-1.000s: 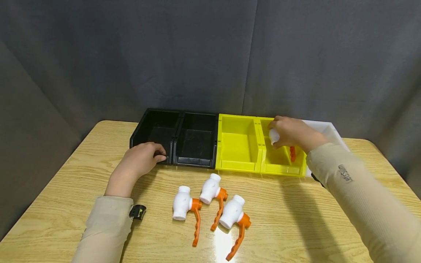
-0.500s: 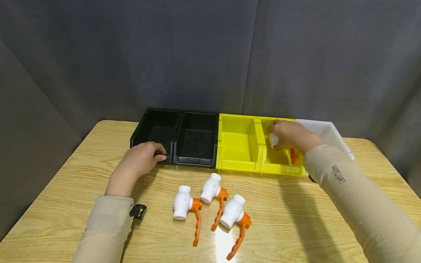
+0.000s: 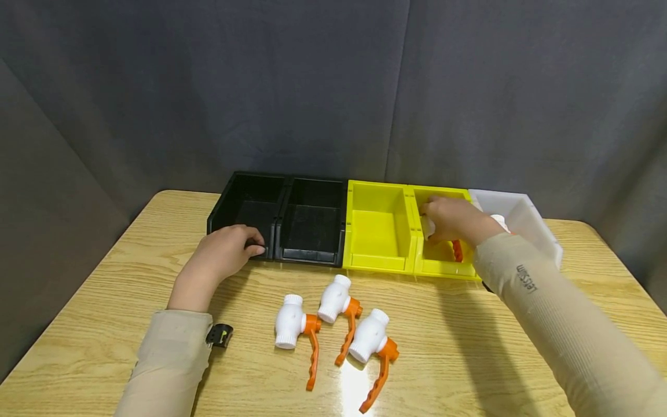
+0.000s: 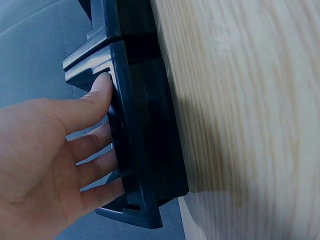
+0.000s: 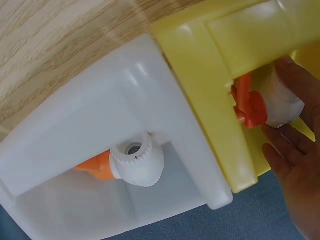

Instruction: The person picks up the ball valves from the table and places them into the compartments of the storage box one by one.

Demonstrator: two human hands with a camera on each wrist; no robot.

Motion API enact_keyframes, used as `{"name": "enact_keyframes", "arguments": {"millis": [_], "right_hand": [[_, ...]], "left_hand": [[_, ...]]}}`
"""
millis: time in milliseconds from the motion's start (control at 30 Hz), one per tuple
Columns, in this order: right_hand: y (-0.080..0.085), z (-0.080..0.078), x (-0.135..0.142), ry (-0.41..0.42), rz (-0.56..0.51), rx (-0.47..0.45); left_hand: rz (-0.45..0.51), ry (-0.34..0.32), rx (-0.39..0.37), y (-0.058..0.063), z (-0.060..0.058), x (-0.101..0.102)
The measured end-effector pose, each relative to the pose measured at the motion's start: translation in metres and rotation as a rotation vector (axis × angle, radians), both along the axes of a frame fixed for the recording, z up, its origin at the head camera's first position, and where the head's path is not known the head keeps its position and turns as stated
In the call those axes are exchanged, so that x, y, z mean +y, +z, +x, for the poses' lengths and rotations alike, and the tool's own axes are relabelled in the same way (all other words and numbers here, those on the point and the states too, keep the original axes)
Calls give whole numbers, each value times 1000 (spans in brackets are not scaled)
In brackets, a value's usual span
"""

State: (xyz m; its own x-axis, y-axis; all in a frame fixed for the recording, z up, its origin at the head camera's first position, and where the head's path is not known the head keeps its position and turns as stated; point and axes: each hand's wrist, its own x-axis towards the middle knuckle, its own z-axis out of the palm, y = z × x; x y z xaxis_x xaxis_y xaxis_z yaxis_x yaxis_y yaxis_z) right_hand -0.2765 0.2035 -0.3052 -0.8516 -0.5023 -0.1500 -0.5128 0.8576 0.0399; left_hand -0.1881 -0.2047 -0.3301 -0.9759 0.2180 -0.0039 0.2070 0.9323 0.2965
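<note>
On my left, the person's left hand (image 3: 221, 252) rests at the front rim of the leftmost black bin (image 3: 255, 211), thumb and relaxed, parted fingers merely touching it. Three white ball valves (image 3: 334, 299) with orange lever handles lie on the wooden table (image 3: 417, 324). Inside the right-hand yellow bin (image 3: 447, 268), the right hand (image 3: 453, 220) holds another valve (image 5: 280, 102) between thumb and fingers. The white bin (image 3: 547, 240) beside it contains one more valve (image 5: 140, 162).
</note>
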Motion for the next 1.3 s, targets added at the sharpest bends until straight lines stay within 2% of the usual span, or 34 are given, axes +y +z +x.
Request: {"name": "enact_keyframes", "arguments": {"millis": [233, 500, 733, 1067, 1300], "right_hand": [[-4, -1, 0, 26, 4, 5], [-7, -3, -1, 14, 5, -24], [-8, -5, 0, -28, 6, -62], [-5, 0, -1, -74, 43, -75], [-6, 3, 8, -37, 30, -48]], "left_hand": [[-2, 3, 0, -1, -1, 0], [-3, 3, 1, -1, 0, -1], [-3, 3, 0, -1, 1, 0], [-2, 2, -3, -1, 0, 0], [-1, 5, -8, -2, 0, 1]]}}
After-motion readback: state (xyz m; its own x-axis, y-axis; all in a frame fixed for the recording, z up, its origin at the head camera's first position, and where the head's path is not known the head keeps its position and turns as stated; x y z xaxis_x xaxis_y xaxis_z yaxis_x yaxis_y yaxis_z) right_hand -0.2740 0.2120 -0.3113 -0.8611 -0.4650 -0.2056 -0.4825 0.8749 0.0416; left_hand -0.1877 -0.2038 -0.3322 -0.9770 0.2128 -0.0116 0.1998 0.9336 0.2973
